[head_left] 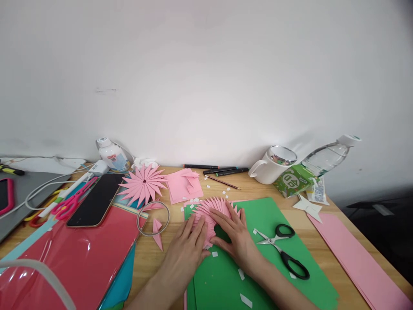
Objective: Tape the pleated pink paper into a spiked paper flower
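Note:
A pink folded-paper fan (206,210) of many overlapping pointed pieces curves over the green paper sheets (222,275). Across its left side lies my left hand (187,245), fingers stretched out and pressing down. My right hand (237,234) rests on the fan's right side, fingers spread and thumb apart on its inner edge. My hands partly cover the fan. Black-handled scissors (279,245) lie open to the right of my right hand. Small white paper bits (214,254) are scattered about. Left of my left hand are a tape roll (138,224) and a loose pink folded piece (157,234).
A finished-looking pink paper star (144,181) lies beside pink squares (179,185). Behind are pens (230,171), a pencil (222,182), a white mug (271,165) and a water bottle (329,155). A phone (97,200) and red folder (77,254) lie left; pink strips (358,258) right.

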Tool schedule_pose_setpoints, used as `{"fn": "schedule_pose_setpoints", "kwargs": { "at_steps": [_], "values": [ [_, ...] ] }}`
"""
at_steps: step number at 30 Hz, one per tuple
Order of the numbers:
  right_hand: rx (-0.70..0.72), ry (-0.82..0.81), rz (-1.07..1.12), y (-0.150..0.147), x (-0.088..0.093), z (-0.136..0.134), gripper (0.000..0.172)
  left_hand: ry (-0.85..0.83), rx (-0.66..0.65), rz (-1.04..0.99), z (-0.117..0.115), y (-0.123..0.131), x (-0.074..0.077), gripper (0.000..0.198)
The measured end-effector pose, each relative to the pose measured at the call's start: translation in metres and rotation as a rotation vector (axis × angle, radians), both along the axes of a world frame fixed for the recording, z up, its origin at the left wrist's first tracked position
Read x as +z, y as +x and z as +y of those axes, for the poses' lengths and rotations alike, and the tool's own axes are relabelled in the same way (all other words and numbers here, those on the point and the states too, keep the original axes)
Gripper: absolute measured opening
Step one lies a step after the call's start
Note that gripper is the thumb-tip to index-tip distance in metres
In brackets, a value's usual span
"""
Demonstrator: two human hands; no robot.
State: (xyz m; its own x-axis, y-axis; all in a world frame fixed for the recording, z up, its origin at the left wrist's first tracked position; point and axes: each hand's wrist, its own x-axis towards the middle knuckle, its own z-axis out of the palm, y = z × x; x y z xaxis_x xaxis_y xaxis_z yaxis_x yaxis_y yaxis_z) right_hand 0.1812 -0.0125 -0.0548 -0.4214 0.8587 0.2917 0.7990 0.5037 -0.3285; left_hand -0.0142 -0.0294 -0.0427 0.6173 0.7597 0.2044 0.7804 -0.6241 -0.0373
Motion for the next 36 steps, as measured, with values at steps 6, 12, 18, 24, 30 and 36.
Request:
{"fn": "schedule_pose_setpoints", "kwargs": {
  "at_steps": [6,12,18,24,30,36],
  "values": [
    [0.019,0.026,-0.029,0.000,0.002,0.001,0.050,0.007,-0.016,0.001,0.002,0.000,-0.001,0.054],
    [0.013,0.041,-0.044,0.000,0.003,0.001,0.048,-0.095,-0.031,-0.061,0.005,-0.003,0.007,0.059],
    [0.005,0.019,-0.042,0.000,0.003,0.000,0.047,-0.240,0.019,-0.146,0.008,-0.004,0.022,0.053],
    [0.004,0.030,-0.031,0.000,0.003,0.000,0.048,-0.191,0.009,-0.157,0.009,-0.003,0.019,0.049],
    [0.010,0.020,-0.035,0.000,0.005,0.001,0.048,-0.207,-0.019,-0.094,0.013,-0.003,0.024,0.054],
    [0.014,0.035,-0.034,0.000,0.003,0.001,0.049,-0.238,-0.019,-0.121,0.018,-0.002,0.033,0.056]
  ]
}}
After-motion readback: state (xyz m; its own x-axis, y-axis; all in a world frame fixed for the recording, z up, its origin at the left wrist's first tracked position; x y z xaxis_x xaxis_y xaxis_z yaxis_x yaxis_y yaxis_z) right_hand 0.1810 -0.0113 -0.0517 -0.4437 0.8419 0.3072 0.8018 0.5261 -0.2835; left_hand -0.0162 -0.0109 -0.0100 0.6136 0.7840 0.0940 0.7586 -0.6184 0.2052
